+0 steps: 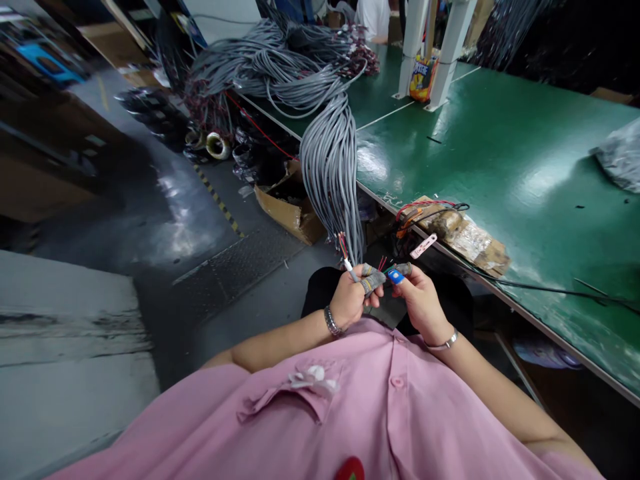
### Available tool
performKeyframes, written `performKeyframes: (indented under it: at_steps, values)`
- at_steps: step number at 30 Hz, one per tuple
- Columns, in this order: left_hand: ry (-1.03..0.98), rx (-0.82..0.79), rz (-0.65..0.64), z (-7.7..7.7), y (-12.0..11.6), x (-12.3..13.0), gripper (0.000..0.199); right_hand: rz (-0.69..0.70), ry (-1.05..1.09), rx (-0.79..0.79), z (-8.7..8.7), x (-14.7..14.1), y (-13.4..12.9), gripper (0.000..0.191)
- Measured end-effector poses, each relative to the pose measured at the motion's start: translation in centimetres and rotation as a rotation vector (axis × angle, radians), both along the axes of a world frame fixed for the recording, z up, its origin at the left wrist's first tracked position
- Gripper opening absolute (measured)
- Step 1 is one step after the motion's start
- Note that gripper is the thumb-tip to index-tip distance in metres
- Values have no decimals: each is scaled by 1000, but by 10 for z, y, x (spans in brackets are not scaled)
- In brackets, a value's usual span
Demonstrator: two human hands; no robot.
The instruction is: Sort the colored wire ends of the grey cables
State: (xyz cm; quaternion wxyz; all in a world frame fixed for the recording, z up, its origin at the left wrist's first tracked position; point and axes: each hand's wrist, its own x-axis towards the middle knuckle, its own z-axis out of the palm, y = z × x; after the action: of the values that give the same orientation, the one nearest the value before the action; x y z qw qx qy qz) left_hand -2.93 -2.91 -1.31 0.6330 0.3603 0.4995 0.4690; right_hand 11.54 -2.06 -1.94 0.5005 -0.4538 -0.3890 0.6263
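My left hand (351,299), with grey finger covers, is closed on a grey cable (353,273). Beyond those fingers the cable's white-wrapped end splits into thin coloured wires (343,245). Fine red wires (383,263) and a green one show between my two hands. The fingertips of my right hand (419,300) pinch together at the thin wires; a blue wrap covers the thumb and a grey cover sits on one finger. What exactly lies under the thumb is hidden. Just past my hands hangs a thick bundle of grey cables (330,167), draped over the table's edge.
The green table (500,153) stretches ahead and right. On its near edge lie a cardboard-backed block (467,237), a pink tag (424,246) and a black cord (540,288). An open carton (285,207) stands on the floor. White posts (445,53) rise from the table.
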Motion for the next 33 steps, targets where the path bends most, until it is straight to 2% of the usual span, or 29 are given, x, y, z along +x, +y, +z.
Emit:
performKeyframes:
  at_steps: [6, 15, 20, 33]
  values:
    - [-1, 21, -4, -3, 0, 2, 30, 22, 34, -12, 4, 0, 0, 22]
    - [4, 13, 16, -2, -1, 6, 32, -42, 90, -66, -8, -2, -4, 19]
    - [-5, 28, 31, -3, -1, 5, 31, -49, 119, -78, -5, -6, -8, 20]
    - [-34, 20, 79, 0, 0, 3, 32, -12, 46, -27, -3, -4, -16, 22]
